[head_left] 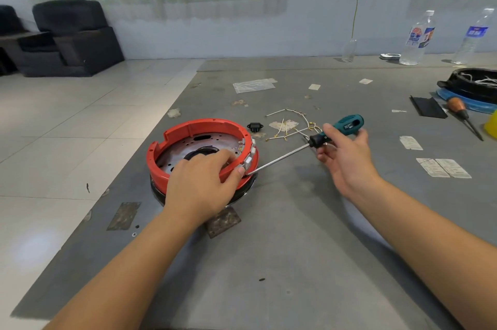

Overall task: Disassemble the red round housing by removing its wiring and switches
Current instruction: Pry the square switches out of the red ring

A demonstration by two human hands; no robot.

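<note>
Switches [248, 157] at 4 o'clock on red housing [188, 128]; my left hand [204, 184] grips rim, right hand [344, 160] holds screwdriver [285, 155]; prying next, I judge.

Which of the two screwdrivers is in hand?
The teal-handled screwdriver: the right hand holds it, tip at the rim of the red housing. The orange-handled screwdriver lies untouched, far right.

Two hands at a red round housing [188, 132] on a grey bench [295, 222].
The left hand [200, 181] gripped the housing's near rim, thumb outside beside a row of pale switches [248, 159]. The right hand [343, 153] held a teal-handled screwdriver [312, 142], its tip at the rim by that thumb. Loose wires [291, 128] and a small black part [255, 126] lay just behind.
</note>
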